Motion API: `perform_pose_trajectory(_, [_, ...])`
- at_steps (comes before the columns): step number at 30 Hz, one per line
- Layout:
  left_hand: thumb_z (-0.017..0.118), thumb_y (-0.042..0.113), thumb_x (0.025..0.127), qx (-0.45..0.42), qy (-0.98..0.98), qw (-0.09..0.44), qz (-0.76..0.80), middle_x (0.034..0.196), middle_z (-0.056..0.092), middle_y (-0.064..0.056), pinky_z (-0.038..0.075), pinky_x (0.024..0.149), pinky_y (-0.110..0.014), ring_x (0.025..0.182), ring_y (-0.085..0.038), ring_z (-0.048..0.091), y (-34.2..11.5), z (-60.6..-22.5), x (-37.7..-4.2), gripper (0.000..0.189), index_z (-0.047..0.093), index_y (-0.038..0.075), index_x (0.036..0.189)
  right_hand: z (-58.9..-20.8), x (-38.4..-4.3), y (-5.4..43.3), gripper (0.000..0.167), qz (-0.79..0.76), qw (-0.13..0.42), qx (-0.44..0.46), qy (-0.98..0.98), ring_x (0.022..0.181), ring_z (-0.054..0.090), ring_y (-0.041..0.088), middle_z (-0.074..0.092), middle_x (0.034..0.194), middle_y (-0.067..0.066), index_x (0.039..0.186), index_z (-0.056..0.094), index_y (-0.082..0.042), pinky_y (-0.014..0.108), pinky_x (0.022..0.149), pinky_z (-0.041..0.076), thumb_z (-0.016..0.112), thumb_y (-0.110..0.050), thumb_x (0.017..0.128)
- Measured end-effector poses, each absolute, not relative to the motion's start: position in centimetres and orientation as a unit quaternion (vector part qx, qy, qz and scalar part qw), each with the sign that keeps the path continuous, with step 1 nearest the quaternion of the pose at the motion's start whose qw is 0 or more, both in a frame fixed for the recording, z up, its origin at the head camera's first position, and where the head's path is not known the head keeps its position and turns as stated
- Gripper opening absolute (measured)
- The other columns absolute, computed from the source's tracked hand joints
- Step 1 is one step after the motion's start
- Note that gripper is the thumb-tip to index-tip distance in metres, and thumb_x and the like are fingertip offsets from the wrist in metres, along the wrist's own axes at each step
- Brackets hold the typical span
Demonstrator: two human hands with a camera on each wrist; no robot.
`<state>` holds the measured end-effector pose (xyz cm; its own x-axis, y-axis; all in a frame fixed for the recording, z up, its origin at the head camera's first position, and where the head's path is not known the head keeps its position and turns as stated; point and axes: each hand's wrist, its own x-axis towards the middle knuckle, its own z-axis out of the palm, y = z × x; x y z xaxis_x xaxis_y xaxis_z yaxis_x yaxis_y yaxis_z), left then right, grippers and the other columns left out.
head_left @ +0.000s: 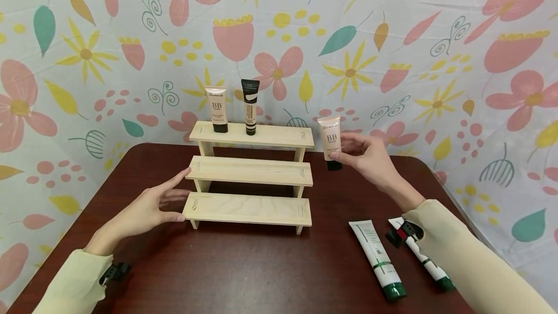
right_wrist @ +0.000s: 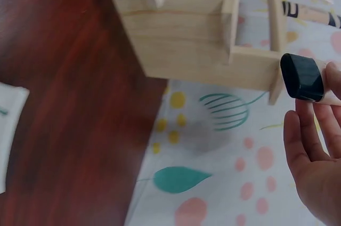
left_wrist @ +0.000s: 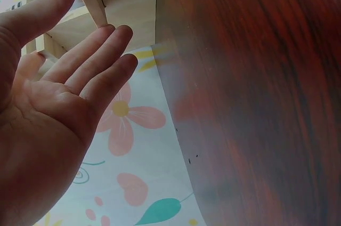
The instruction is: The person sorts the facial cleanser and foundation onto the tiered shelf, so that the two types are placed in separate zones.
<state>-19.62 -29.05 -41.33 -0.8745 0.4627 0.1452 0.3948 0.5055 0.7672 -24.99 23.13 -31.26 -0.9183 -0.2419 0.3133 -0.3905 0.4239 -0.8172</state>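
Observation:
In the head view my right hand (head_left: 368, 159) pinches a pink BB cream tube (head_left: 330, 138), black cap down, just right of a three-tier wooden stand (head_left: 250, 172). The right wrist view shows that tube's black cap (right_wrist: 301, 77) close to the stand's side. My left hand (head_left: 146, 207) touches the stand's left side with thumb and fingertips, fingers fairly straight; the left wrist view shows its palm (left_wrist: 48, 114). On the top tier stand another pink BB cream tube (head_left: 216, 109) and a slim black-and-beige tube (head_left: 250, 108), both upright on their caps.
Two white tubes with green caps lie on the dark wooden table (head_left: 244, 265) at the right: a wider one (head_left: 376, 256) and a slimmer one (head_left: 427, 260), partly hidden by my right sleeve. Behind the table hangs a flower-patterned cloth (head_left: 279, 28).

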Motion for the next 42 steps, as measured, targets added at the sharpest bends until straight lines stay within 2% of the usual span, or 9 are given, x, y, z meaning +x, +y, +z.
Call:
perform_pose_trajectory(7, [0.09,0.008,0.085,0.247,0.866,0.043,0.432,0.136,0.066,-0.022,0.053,0.098,-0.058,0.124,-0.039,0.066,-29.0,-41.1,-19.4,0.111,0.022,0.028,0.17,-29.4,-25.4,20.8,0.045,0.525,0.103,0.201,-0.821,0.097,0.075,0.015,0.078,0.111,0.009,0.134,0.072,-0.006,0.026,0.075,0.058,0.086,-0.013,0.091])
perform_pose_trajectory(12, [0.09,0.008,0.085,0.242,0.868,0.044,0.432,0.137,0.066,-0.022,0.052,0.099,-0.058,0.125,-0.038,0.066,-29.0,-41.2,-19.5,0.112,0.022,0.029,0.17,-28.7,-26.5,18.8,0.045,0.543,0.124,0.214,-0.803,0.098,0.075,0.014,0.078,0.113,0.012,0.133,0.072,-0.003,0.025,0.081,0.059,0.086,-0.01,0.09])
perform_pose_trajectory(19, [0.09,0.007,0.084,0.243,0.868,0.045,0.431,0.137,0.066,-0.021,0.051,0.1,-0.059,0.125,-0.038,0.066,-29.0,-41.5,-19.7,0.112,0.021,0.03,0.17,-29.0,-28.5,16.6,0.043,0.549,0.163,0.208,-0.793,0.094,0.073,0.019,0.077,0.111,0.019,0.13,0.074,-0.001,0.028,0.082,0.058,0.086,-0.009,0.089])
perform_pose_trajectory(26, [0.09,0.007,0.085,0.25,0.868,0.04,0.427,0.136,0.066,-0.021,0.052,0.1,-0.058,0.124,-0.037,0.066,-29.0,-41.4,-19.6,0.112,0.021,0.029,0.17,-29.7,-30.2,14.9,0.043,0.583,0.17,0.207,-0.767,0.096,0.073,0.017,0.077,0.112,0.02,0.128,0.074,0.001,0.029,0.082,0.057,0.087,-0.007,0.088])
perform_pose_trajectory(34, [0.089,0.005,0.084,0.25,0.866,0.042,0.432,0.137,0.066,-0.021,0.051,0.1,-0.06,0.125,-0.037,0.066,-29.1,-41.4,-19.7,0.113,0.021,0.03,0.17,-30.1,-31.2,13.3,0.043,0.588,0.163,0.194,-0.768,0.095,0.075,0.021,0.078,0.111,0.016,0.127,0.075,0.0,0.029,0.083,0.059,0.089,-0.009,0.087])
perform_pose_trajectory(42, [0.089,0.004,0.084,0.248,0.867,0.041,0.43,0.137,0.066,-0.021,0.054,0.098,-0.056,0.124,-0.038,0.066,-29.0,-41.3,-19.6,0.112,0.022,0.029,0.17,-30.4,-32.1,12.0,0.04,0.579,0.175,0.195,-0.772,0.094,0.077,0.024,0.079,0.106,0.015,0.121,0.077,0.001,0.027,0.08,0.06,0.091,-0.009,0.085])
